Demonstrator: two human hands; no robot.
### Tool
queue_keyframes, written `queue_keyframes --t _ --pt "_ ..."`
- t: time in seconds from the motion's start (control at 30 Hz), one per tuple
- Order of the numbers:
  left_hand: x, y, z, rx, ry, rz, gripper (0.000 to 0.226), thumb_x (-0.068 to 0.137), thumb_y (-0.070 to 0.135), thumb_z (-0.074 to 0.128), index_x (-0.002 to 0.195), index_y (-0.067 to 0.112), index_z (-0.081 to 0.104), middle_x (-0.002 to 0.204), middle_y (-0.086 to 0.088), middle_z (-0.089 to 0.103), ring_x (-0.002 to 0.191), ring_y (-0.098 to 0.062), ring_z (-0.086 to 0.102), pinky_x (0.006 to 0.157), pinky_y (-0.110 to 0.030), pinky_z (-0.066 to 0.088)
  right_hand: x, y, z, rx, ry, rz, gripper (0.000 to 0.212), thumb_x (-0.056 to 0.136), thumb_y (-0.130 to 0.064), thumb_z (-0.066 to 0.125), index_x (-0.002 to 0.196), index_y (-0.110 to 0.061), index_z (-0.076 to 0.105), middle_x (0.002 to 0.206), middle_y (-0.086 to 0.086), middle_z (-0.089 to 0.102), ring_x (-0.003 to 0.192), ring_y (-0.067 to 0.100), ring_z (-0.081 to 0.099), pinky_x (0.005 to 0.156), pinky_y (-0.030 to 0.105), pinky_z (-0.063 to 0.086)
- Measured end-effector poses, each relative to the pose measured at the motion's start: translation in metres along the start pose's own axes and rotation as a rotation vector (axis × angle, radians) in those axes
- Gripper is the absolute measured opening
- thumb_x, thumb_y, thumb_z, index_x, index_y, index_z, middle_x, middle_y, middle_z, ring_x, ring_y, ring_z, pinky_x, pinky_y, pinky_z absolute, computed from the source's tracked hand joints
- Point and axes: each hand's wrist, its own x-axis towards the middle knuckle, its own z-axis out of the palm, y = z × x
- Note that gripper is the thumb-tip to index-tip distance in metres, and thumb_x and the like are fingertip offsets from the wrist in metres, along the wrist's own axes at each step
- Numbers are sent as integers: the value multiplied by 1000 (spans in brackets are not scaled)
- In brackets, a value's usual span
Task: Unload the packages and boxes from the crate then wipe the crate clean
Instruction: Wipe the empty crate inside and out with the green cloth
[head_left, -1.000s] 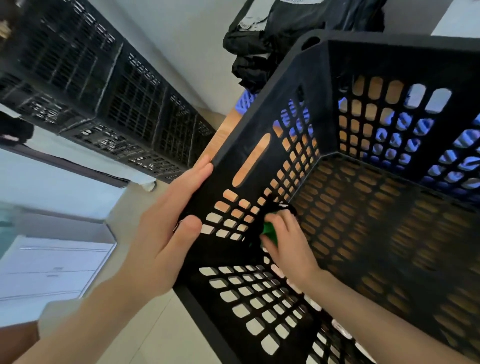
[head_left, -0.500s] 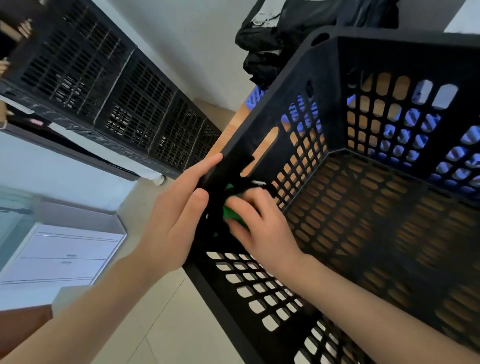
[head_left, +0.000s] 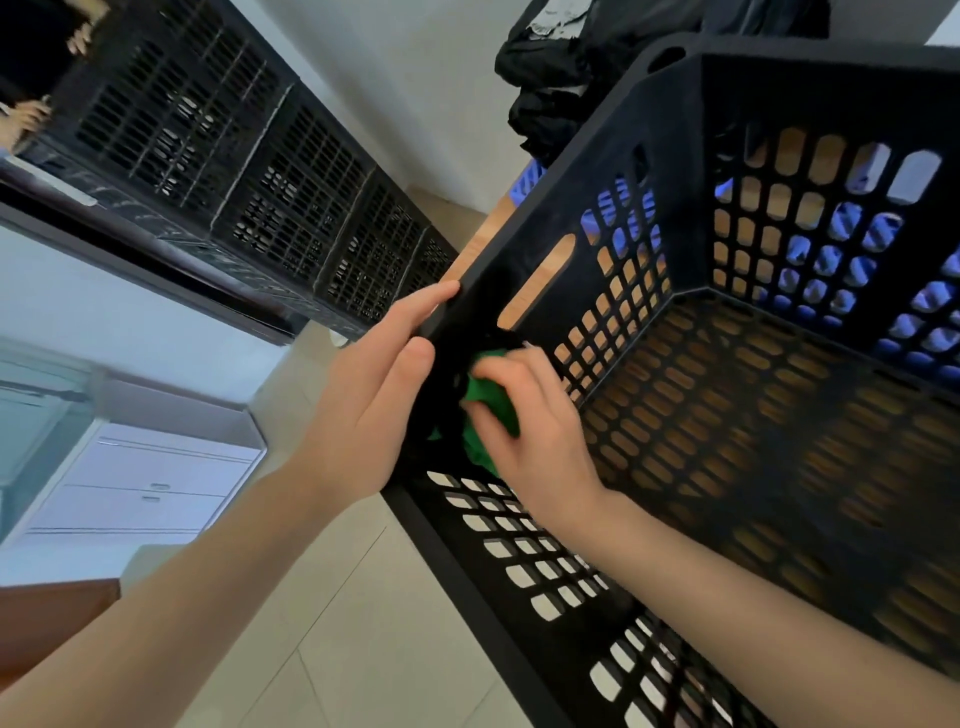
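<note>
Tiled floor (head_left: 363, 623) beside crate (head_left: 685, 208), cloth (head_left: 491, 410) inside

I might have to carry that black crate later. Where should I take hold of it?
Probably by the long handle slot cut just under the rim of the crate, in the wall the left hand braces. Come from outside, fingers hooked through the slot under the rim; the small grid holes look too narrow. The right hand holds a green cloth beside it.

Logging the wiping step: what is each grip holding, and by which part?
The right grip holds a green cloth, bunched in curled fingers, against the inner wall of the crate. The left grip holds nothing; straight fingers rest on its outside.
</note>
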Motion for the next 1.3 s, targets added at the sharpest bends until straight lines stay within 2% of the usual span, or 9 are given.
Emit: queue_keyframes --t 0.1,0.2,0.3,0.4,0.57,0.77,0.9,1.13,1.3 --pt "1 2 1 -27 1 42 42 101 30 31 140 28 46 124 23 61 118 -3 57 93 -9 39 14 -16 8 35 53 -142 25 87 -8 66 111 -1 63 106 12 56 98 23 54 89 27 45" --pt "1 0 1 -24 -6 30 44 101 31 31 142 22 46 126 16 62 119 -8 58 95 -16 42 -2 8 6 -91 -49 -207 29 86 -7 68 114 -6 59 103 12 56 94 24 55 81 29 49" --pt "0 -3 0 -35 -2 -1 46 101 40 32 143 26 44 128 16 61 121 -10 58 97 -27 47 -36 51 -6 -269 -227 -85 39 78 -1 73 114 -6 60 107 11 57 98 23 56 78 34 55" --pt "-1 -3 1 -52 -7 -11 46 101 42 32 143 28 44 129 17 61 121 -10 58 97 -26 49 -52 71 -13 -303 -309 67 39 77 2 73 112 -7 61 110 7 56 101 21 57 77 39 57" --pt "0 -3 1 -39 12 -2 46 100 40 32 143 27 45 130 16 61 122 -8 57 99 -24 46 -33 37 -6 -117 -193 114 30 84 -4 67 112 -12 58 111 -1 52 105 9 52 89 30 51" --pt "0 0 2 -40 0 35 47 100 35 32 141 19 47 123 7 64 117 -14 59 94 -21 44 10 -35 7 164 -18 3 25 86 -8 65 111 -8 62 104 2 56 97 13 53 84 25 45" --pt "0 0 0 9 -2 41 48 100 39 33 142 20 46 122 9 64 115 -16 60 94 -28 47 -7 -17 -3 81 -191 -11 25 86 -5 66 111 -5 64 107 6 58 101 17 56 89 28 48" --pt "0 -2 0 -14 -17 16 49 99 45 34 144 26 42 130 12 61 122 -13 58 98 -33 48 -53 54 -15 -166 -455 178 34 89 -9 62 122 -16 57 119 -3 56 109 9 55 95 28 49" --pt "0 2 0 8 -25 25 50 98 47 35 144 26 43 126 18 61 117 -8 60 94 -18 45 -63 61 -15 -241 -508 305 34 92 -11 58 124 -20 54 125 -7 53 115 6 52 100 25 45"
